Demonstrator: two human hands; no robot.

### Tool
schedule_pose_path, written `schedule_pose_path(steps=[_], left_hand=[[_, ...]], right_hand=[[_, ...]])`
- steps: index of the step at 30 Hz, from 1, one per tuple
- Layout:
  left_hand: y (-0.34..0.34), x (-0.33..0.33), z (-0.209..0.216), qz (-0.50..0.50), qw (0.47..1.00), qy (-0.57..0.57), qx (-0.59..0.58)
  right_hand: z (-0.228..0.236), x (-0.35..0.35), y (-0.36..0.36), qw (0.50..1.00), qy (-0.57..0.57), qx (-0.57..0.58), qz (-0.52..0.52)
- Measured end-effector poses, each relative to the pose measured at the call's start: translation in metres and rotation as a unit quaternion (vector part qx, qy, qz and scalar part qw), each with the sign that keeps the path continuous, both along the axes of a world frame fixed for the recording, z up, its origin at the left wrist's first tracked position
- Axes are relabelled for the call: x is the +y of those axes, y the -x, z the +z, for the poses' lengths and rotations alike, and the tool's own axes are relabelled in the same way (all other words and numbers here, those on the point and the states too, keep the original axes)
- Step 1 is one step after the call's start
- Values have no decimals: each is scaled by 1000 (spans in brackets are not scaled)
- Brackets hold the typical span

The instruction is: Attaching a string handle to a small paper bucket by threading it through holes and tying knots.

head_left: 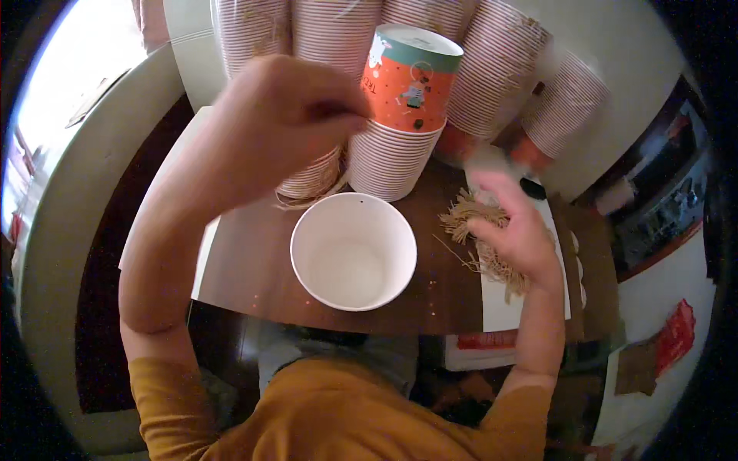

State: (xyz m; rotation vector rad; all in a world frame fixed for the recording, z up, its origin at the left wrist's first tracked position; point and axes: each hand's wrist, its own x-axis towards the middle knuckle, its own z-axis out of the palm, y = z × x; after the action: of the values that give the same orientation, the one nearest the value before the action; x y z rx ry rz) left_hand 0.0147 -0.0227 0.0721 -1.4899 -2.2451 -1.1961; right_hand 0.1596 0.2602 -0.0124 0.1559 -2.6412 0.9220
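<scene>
Reads as a small indoor hand-assembly spot; home room or little workshop, can't tell which. Workshop side: nested stacks of paper tubs (492, 69) crowd the back of a wood-grain table (246, 261), the near stack topped by an orange-and-teal printed tub (415, 91); one white tub (354, 253) sits up front, frayed tan cord (503, 267) lies partly over a white sheet (503, 313) at right. Home side: bright window (69, 61) and pinkish curtain (151, 23) upper left, plain pale wall (615, 31) behind. Cardboard (638, 374), lower right.
</scene>
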Motion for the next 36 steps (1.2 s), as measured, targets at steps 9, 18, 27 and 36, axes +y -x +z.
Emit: schedule_pose_path(steps=[9, 18, 27, 36], left_hand=[[-23, 19, 0, -5, 992, -21, 122], [-24, -27, -66, -116, 966, 33, -229], [-60, -64, -155, -52, 992, 106, 43], [-64, -76, -175, -73, 982, 59, 167]], right_hand=[[45, -93, 52, 803, 501, -125, 298], [17, -106, 42, 941, 231, -150, 197], [-19, -88, 70, 899, 6, -267, 348], [-27, -114, 70, 868, 65, -349, 347]])
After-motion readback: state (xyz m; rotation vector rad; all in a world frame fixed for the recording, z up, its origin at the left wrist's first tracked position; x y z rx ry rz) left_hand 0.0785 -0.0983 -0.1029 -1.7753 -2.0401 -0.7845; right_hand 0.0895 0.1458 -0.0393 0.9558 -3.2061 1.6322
